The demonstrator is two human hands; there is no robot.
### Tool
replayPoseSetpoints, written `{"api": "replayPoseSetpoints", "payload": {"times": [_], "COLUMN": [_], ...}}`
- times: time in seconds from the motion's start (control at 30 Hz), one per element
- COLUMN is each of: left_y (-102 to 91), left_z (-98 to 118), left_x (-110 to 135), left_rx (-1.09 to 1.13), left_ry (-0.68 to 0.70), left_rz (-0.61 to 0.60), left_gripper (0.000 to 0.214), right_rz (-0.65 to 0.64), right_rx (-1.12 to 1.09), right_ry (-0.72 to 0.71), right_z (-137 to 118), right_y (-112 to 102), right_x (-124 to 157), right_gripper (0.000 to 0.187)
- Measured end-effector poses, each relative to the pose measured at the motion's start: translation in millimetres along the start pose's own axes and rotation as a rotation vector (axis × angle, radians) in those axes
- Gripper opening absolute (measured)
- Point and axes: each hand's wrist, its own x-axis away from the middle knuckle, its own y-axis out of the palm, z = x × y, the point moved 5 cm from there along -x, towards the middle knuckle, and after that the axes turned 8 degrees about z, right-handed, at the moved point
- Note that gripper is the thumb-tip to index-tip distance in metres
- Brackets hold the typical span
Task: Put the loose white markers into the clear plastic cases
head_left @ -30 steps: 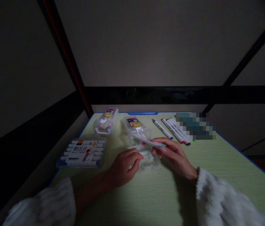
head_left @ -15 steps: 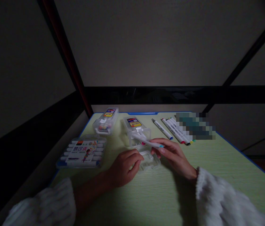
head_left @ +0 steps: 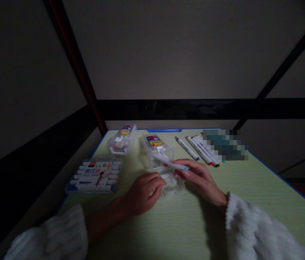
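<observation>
My right hand [head_left: 199,180] is closed on a white marker [head_left: 176,165] with a light-blue end, between thumb and fingers. The marker's far end reaches into the mouth of a clear plastic marker case [head_left: 157,142] lying on the table. Another pen with a pinkish-red end [head_left: 165,164] shows at that mouth, just under the held marker. The case's clear lid [head_left: 178,187] hangs open toward me, flat on the table. My left hand [head_left: 145,191] is curled at the lid's left edge, thumb and forefinger close together there; its grip is partly hidden.
Left stand a flat marker box [head_left: 95,175] with a printed label and a second clear case [head_left: 123,137] with colourful contents. Beyond my right hand lie a blue-ended marker [head_left: 187,148] and a row of several markers [head_left: 202,150], beside a blurred-out patch. A wall rises behind the table [head_left: 249,202].
Hardly anything differs. Both hands, the held marker and the open case stay almost in the same place.
</observation>
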Motion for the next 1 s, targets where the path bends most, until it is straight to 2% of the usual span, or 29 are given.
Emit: {"api": "replayPoseSetpoints", "payload": {"times": [1.0], "left_y": [0.7], "left_z": [2.2], "left_x": [-0.2], "left_rx": [-0.041], "left_ry": [0.038], "left_rz": [-0.025], "left_gripper": [0.018], "right_rz": [-0.003], "right_rx": [0.022], "right_ry": [0.033], "right_z": [0.5], "right_y": [0.2], "right_x": [-0.2], "right_gripper": [0.027]}}
